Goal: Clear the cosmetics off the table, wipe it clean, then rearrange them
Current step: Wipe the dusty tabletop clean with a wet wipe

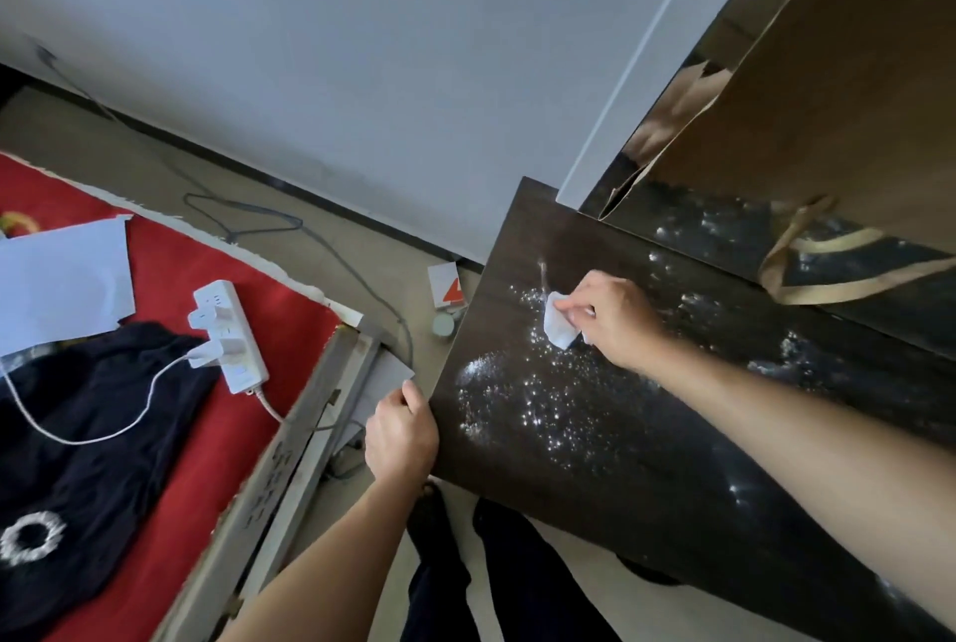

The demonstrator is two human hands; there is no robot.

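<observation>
- Dark wood table (pixel 595 460) running from centre out to 4 o'clock, far end cut off by the frame; top strewn with white specks, powder or droplets, hard to tell which.
- White wipe (pixel 559 328) down on the top at 2 o'clock of centre, pinched in the curled fingers of the right hand (pixel 615 321); part of it hidden under the palm.
- Left hand (pixel 401 434) gripping the table's edge on the 9 o'clock side, thumb on the rim, fingers curled out of sight.
- Brown paper bag (pixel 827 98) on the table at 1 o'clock, top cut off, contents hidden.
- Power strip (pixel 243 372) on red cloth (pixel 233 460) at 9 o'clock, plugs in it.
- Small red-and-white box (pixel 447 284) on the floor by the table's 11 o'clock corner, print too blurred to read.
</observation>
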